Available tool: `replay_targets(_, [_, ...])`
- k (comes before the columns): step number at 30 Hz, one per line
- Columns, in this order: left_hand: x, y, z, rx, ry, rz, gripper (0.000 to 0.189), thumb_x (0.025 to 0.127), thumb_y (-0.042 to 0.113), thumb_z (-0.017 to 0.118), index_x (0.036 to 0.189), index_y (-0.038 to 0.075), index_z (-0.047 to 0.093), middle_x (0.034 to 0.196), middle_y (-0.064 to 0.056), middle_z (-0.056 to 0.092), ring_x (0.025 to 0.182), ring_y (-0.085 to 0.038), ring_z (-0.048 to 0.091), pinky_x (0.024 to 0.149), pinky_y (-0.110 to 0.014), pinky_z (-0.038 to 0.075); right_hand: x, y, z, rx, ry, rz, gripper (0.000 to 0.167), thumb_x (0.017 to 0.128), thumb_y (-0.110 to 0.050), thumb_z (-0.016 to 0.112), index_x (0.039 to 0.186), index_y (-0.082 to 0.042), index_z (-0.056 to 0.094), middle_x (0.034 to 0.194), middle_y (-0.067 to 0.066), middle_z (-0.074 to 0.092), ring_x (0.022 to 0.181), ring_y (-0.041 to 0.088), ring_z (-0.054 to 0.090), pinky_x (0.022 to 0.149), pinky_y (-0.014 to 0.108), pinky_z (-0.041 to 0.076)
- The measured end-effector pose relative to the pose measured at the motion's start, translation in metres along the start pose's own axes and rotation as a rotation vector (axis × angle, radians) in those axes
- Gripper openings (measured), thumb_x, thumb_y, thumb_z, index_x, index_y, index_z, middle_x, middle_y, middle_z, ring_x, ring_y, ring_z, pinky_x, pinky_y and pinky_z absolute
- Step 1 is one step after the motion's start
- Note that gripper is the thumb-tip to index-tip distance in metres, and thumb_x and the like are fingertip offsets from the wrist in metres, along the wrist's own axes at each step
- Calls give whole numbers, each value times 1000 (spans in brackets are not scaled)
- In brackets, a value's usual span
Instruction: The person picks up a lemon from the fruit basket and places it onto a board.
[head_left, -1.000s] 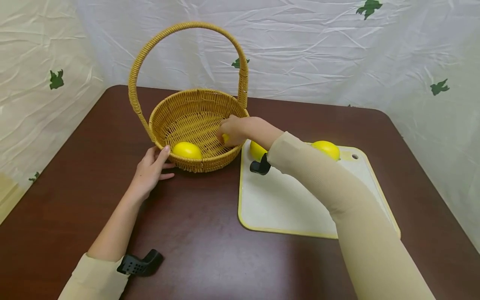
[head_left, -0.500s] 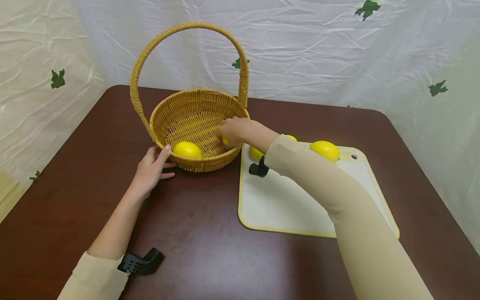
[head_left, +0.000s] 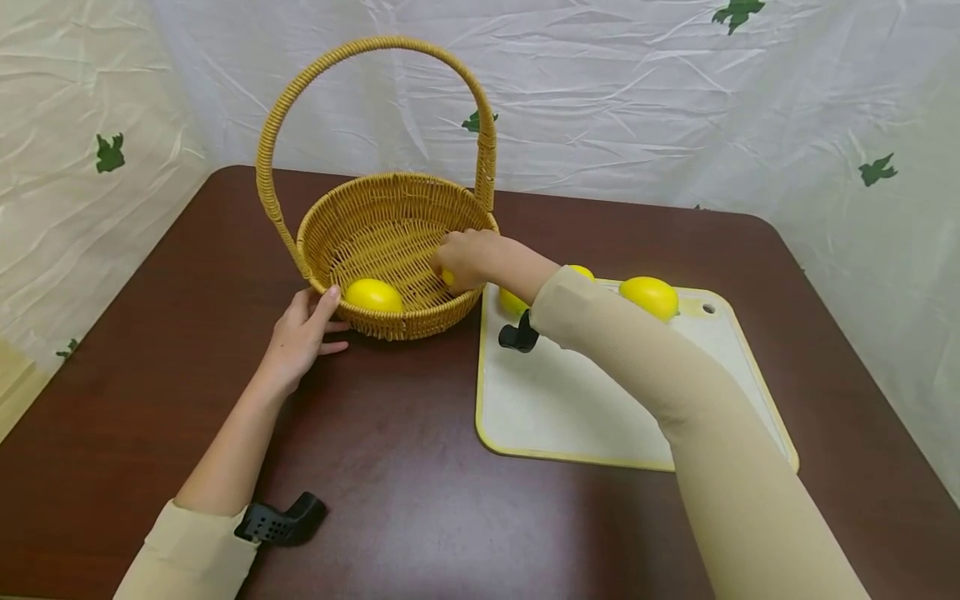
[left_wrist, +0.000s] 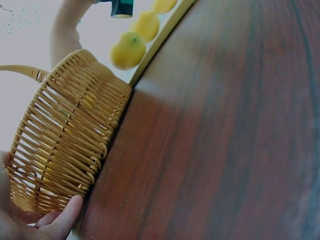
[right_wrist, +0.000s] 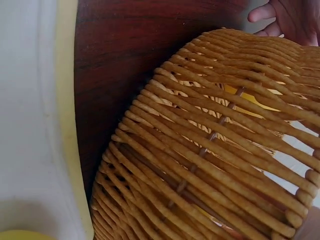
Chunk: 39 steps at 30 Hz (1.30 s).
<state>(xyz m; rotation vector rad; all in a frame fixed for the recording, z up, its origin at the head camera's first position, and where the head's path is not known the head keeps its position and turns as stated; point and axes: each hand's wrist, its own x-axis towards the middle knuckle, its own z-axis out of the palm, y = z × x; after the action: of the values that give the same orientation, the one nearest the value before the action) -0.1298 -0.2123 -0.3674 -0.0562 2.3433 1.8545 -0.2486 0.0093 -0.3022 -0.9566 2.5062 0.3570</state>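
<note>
A wicker basket (head_left: pixel 408 323) with a tall arched handle stands on the table, a yellow lemon (head_left: pixel 373 295) lying inside near its front left rim. My left hand (head_left: pixel 295 333) holds the basket's front left side, thumb at the rim and fingers against the outer wall. In the left wrist view, one fingertip (left_wrist: pixel 74 205) lies low on the weave. Reaching over the right rim, my right hand (head_left: pixel 468 257) grips another lemon (head_left: pixel 447 277) inside the basket; only a small yellow patch shows between the fingers. In the right wrist view the basket wall (right_wrist: pixel 200 150) hides that hand.
Right of the basket lies a white cutting board (head_left: pixel 570 408) with a yellow edge. Three lemons rest along its back, including one at the right (head_left: pixel 649 297); the right forearm partly covers the others. The dark wooden table (head_left: pixel 390 500) meets white cloth (head_left: pixel 600 100) behind.
Both hands keep nearly the same places, with the right hand still inside the basket on the lemon. The right forearm has shifted slightly, so more of a lemon behind it shows.
</note>
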Motion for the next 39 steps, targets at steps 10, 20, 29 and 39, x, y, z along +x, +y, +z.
replay_targets(10, [0,1,0,2,0,3,87,90,58,39,144,-3,8,136,-26,33,112,-40,49,76,-35,54,-2,3,4,79,139,-168,36,87,-25,63,122,-18,59,127,8,46,110,25,47,85,39,46])
replay_targets(20, [0,0,0,-3,-2,3,86,91,56,39,144,-3,8,136,-26,33,112,-39,49,75,-35,54,-5,2,5,63,238,-197,36,85,-27,65,120,-20,60,129,6,45,109,30,47,75,41,49])
replay_targets(29, [0,1,-1,-3,-4,1,79,95,50,38,144,-4,6,136,-27,33,112,-40,49,75,-36,54,-8,1,8,26,345,-234,39,86,-27,64,124,-19,58,138,11,38,110,36,44,72,44,50])
replay_targets(39, [-1,1,1,0,-2,1,86,91,56,39,144,-3,7,136,-26,33,112,-40,49,76,-37,54,-13,1,16,-26,549,-263,38,88,-27,61,124,-18,57,139,12,38,108,37,45,60,38,53])
